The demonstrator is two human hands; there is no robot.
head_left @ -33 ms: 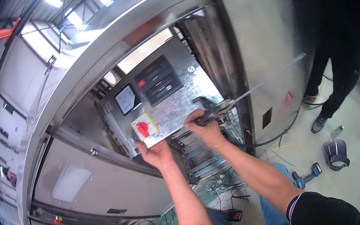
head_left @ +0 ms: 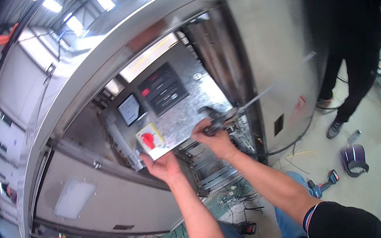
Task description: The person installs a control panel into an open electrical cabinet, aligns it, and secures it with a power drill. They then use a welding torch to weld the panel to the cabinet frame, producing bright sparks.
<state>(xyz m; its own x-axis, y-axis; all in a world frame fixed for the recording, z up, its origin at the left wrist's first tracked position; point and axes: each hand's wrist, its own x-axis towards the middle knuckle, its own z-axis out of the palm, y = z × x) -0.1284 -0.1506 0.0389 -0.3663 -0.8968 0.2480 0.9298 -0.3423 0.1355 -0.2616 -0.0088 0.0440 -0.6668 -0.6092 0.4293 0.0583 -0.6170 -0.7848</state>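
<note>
While the left hand bears against the lower edge of a tilted metal panel, the right hand holds a dark tool at the panel's lower right corner. The right fingers are curled firmly around the tool's body; a long pale strip, blurred, juts from it to the right. The left palm is turned up with the thumb apart, but some fingertips are lost at the panel edge, so whether they pinch it cannot be told.

Good handling here probably depends on the left hand keeping the panel still, clear of the red rotary switch just above it, while the right wrist holds the tool steady and keeps it from scraping the metal. The point where the tool meets its work is hidden, so a closer look there would be wise.

The panel sits within the opening of a steel cabinet and carries the switch, a dark control unit and a black-framed instrument. Below it, the open bay contains slotted rails. A flat door covers the lower left section, whose contents are out of sight.
</note>
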